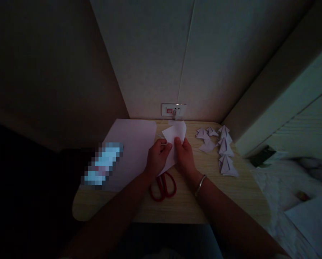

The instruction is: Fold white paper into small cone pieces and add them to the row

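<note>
- holding the white paper w/ both hands, the person had it near mid-table, b/w the big sheet and the folded pcs; couldn't tell if its underside touched the table.
- l. hand: thumb + forefinger pinched nearly closed on the paper's l. side, other fingers curled in. r. hand: thumb flat on top, fingers mostly hidden behind, paper clamped b/w.
- main risk, imo: a wrinkle or uneven bend, bc the two grips sat close tog. and most of the upper part stuck out unsupported.
- a tear was poss. too, if the hands had pulled opp. ways on such thin stock.
- scissors: red handles lay right by the paper's lower corner, blades out of sight. a low sweep could've snagged paper or nicked a finger.
- l. forearm crossed the big sheet; a drag there could've shifted it, plus the blurred-out bright device on its l. part, prob. close enough to the table edge to drop.
- r. side: folded pcs stood near the table edge, so a wide elbow or the bracelet could've knocked some off.
- dim light = edges hard to line up, so misalignment was likelier.
</note>
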The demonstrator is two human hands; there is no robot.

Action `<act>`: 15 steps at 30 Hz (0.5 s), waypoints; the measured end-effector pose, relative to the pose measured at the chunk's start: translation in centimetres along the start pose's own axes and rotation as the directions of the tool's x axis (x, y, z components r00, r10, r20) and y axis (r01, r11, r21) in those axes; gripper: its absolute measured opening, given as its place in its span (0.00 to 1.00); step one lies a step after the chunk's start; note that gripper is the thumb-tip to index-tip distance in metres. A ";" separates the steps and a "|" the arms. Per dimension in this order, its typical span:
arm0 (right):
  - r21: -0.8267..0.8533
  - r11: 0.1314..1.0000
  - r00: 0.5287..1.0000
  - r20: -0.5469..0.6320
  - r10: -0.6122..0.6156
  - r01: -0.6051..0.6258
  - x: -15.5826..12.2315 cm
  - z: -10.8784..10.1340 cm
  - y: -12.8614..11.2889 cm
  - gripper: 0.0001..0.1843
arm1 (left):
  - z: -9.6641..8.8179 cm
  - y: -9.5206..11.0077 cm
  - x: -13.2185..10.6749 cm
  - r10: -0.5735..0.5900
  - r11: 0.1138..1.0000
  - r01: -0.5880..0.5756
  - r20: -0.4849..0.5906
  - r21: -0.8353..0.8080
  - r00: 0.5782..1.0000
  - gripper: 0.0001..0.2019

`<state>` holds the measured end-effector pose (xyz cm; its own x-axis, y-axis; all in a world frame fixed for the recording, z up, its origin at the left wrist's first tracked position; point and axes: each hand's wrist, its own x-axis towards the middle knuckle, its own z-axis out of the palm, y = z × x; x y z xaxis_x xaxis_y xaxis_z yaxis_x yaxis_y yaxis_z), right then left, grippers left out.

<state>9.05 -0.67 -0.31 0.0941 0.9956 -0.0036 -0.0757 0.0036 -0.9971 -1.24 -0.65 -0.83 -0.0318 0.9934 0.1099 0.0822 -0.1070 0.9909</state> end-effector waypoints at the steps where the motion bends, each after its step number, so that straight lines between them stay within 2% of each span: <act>1: -0.001 1.000 0.999 -0.032 -0.015 0.015 0.0 0.0 0.0 0.18 | 0.0 0.0 0.0 0.002 1.000 -0.002 -0.003 0.004 1.000 0.13; 3: 0.023 0.998 0.995 -0.084 -0.049 0.051 0.0 0.0 0.1 0.17 | -0.1 0.2 0.2 0.002 1.000 -0.002 -0.022 -0.009 1.000 0.12; 8: 0.116 0.993 1.000 0.027 -0.005 0.002 0.5 -0.1 0.6 0.19 | -0.7 0.4 0.8 -0.002 0.997 -0.005 -0.088 -0.077 0.996 0.10; 12: 0.188 0.980 0.994 0.101 0.040 -0.058 0.7 -0.2 0.5 0.19 | -1.0 0.4 1.2 0.028 0.998 -0.037 -0.145 -0.059 0.989 0.10; 15: 0.200 0.976 0.991 0.114 0.067 -0.089 0.7 -0.3 0.3 0.19 | -1.2 0.3 1.3 0.039 0.998 -0.046 -0.178 -0.036 0.983 0.09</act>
<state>9.34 0.00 -0.62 -0.0247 0.9978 -0.0621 -0.2812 -0.0665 -0.9573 -2.40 0.59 -0.30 -0.2058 0.9653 0.1608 0.0473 -0.1543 0.9869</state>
